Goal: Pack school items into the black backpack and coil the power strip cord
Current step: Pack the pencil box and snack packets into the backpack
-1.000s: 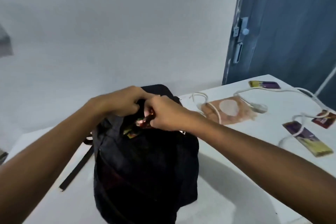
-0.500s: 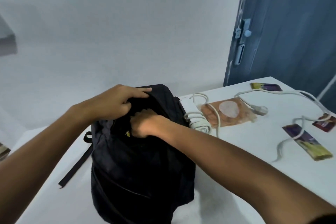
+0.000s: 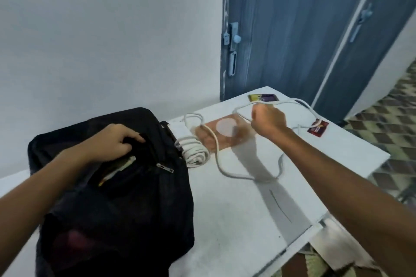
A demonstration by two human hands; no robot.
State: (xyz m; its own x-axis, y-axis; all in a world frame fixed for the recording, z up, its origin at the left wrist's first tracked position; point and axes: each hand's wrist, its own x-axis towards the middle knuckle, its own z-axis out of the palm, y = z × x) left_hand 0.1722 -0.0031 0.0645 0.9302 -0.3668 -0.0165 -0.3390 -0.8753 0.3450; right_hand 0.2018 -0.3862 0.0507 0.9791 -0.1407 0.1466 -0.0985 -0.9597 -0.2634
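The black backpack (image 3: 135, 198) stands at the left of the white table (image 3: 247, 213), its top pocket unzipped with a pale flat item (image 3: 119, 167) showing inside. My left hand (image 3: 112, 141) grips the rim of that opening. Beside the bag lies the partly coiled white power strip cord (image 3: 195, 153), and its loose length loops across the table. My right hand (image 3: 267, 122) is stretched out beyond a brown pouch (image 3: 225, 139), fingers curled round the cord's far end. The grip itself is blurred.
A purple and yellow packet (image 3: 263, 97) lies at the table's far edge and a red packet (image 3: 317, 129) at the right under the cord. A blue door (image 3: 292, 29) stands behind. The table's right edge drops to a patterned floor (image 3: 387, 123).
My right hand came out of the backpack, where it had put in a small packet, and reached right to the cord's end. My left hand stays on the bag's opening.
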